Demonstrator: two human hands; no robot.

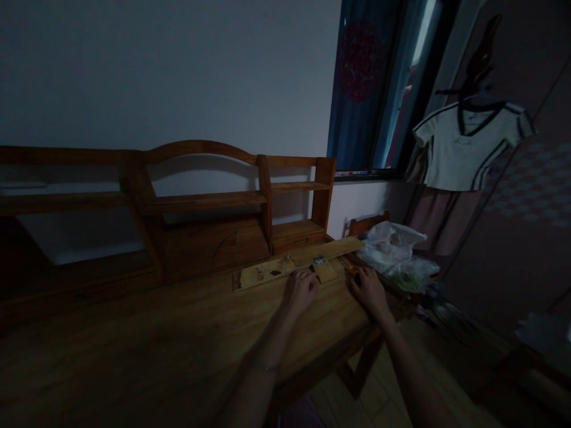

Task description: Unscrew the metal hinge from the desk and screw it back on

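A long, pale wooden board [263, 273] with dark marks lies across the table, and a small square wooden piece [326, 272] rests against its near side. On the board near that piece sits a small shiny metallic item [319, 260], too small to name. My left hand [302, 289] is closed at the board's near edge, fingers curled; a thin dark thing shows by the fingertips, too dim to identify. To the right of the square piece, my right hand [369, 290] is wrapped round a screwdriver [353, 270] with an orange and black handle, its thin shaft pointing away and left.
The wooden table [178, 333] has a shelf unit [205, 199] along its back. Clear plastic bags [390, 246], one with something green inside, stand beyond the table's right edge. A white shirt [475, 145] hangs near the window at right. The room is dim.
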